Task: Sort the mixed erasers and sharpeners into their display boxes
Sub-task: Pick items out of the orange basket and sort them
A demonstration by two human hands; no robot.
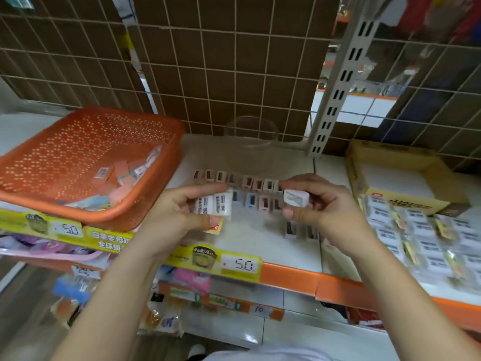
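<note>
The left hand point(182, 212) holds two white wrapped erasers point(213, 207) in a closed grip. The right hand point(320, 204) pinches a white plastic sharpener point(296, 198). Behind them, at 12 o'clock, pastel sharpeners point(250, 190) stand in rows on the white shelf point(250, 238). The orange perforated basket point(86, 162) at 10 o'clock overhangs the shelf edge. The yellow cardboard display box point(406, 178) sits at 2 o'clock.

Basket point(86, 142): perforated orange plastic. Bowl point(251, 144): clear plastic. Box point(400, 178): matt cardboard. Shelf point(260, 230): smooth, glossy white.

white shop shelf point(286, 246) with orange edge, wire grid point(221, 61) over brown backing.
</note>
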